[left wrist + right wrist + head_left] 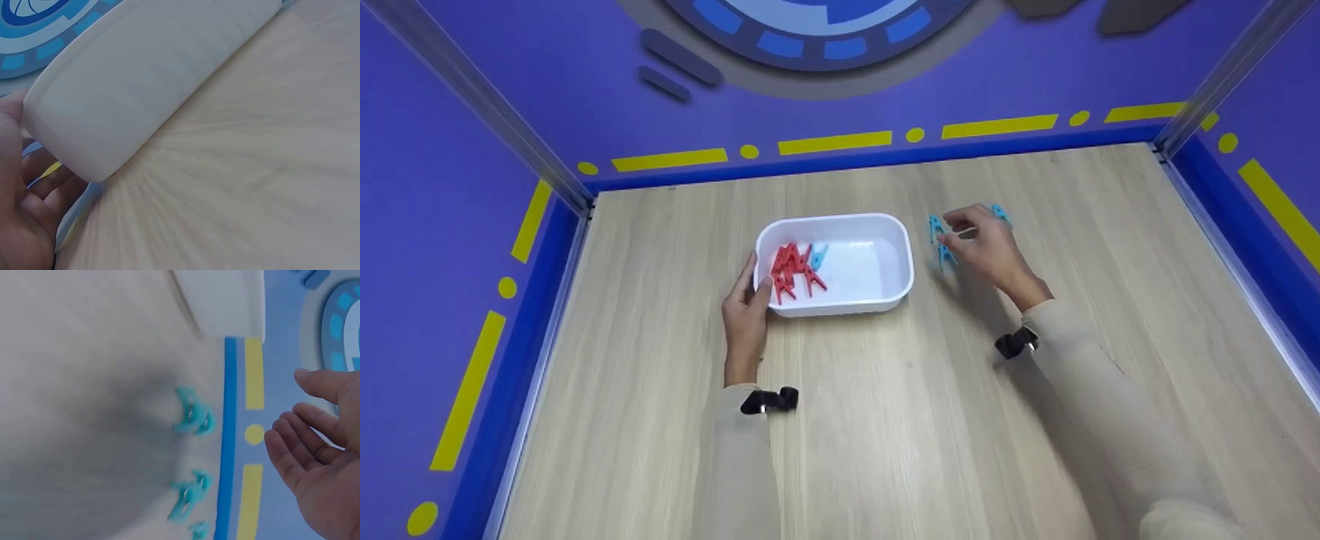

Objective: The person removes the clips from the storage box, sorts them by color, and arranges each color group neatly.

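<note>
My left hand (745, 309) grips the left end of a white plastic tub (847, 306), thumb over the rim and fingers along the outer wall. Inside, at the left, lie several red clothespins (789, 262) and a light blue clothespin (819, 257). Right of the tub, my right hand (986, 244) hovers over the table beside several turquoise clothespins (936, 227). Its thumb and fingers (287, 444) are spread apart and hold nothing in the right wrist view. Another turquoise clothespin (1000, 213) shows just past the knuckles.
The wood-grain table (855, 420) is bounded by a purple-blue back wall (915, 97) with yellow markings. Similar panels (450, 247) stand at left and right, joined by metal corner posts. Each wrist carries a small black camera (769, 401).
</note>
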`<state>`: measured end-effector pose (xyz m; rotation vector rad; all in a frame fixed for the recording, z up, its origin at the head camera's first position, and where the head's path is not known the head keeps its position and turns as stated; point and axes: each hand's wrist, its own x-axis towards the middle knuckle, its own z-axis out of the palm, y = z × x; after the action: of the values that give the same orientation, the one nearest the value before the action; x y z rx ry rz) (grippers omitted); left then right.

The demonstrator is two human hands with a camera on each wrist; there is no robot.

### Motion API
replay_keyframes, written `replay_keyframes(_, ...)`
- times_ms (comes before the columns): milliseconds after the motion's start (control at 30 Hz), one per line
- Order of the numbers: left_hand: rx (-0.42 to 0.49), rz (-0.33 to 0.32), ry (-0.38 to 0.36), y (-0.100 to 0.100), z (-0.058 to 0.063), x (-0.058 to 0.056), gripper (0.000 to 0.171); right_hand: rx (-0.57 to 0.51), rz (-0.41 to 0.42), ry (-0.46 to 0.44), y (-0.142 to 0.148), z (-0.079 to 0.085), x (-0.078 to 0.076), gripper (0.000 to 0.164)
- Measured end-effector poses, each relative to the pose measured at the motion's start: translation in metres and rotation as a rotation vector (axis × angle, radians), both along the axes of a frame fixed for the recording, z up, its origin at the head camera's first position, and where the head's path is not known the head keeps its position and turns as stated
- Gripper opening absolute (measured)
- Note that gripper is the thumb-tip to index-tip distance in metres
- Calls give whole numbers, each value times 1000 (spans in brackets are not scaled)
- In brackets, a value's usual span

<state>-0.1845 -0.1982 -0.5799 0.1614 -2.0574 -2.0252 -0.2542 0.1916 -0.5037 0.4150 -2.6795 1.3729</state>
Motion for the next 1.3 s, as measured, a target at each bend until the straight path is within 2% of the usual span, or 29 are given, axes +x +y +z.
replay_keyframes(200, 29, 6, 6, 0, 0, -1, 53, -11, 51, 15, -25, 9, -1, 33)
replay_keyframes(433, 35, -1, -1, 1, 1, -1, 53, -3, 127, -11, -50, 14, -1, 32)
replay_keyframes(567, 30, 2, -4, 1, 0, -2, 54, 2, 181, -23, -64, 12, -2, 30)
replay_keyframes(933, 20, 5, -8, 1, 0, -1, 53, 128, 279, -80, -108, 3, -10, 32)
replay_keyframes(1133, 38, -5, 10, 0, 0, -2, 53, 189, 338, -51, -127, -5, -20, 31)
replay_keyframes(1300, 18, 1, 17, 0, 1, -1, 53, 206, 378, -33, -142, -9, -28, 31)
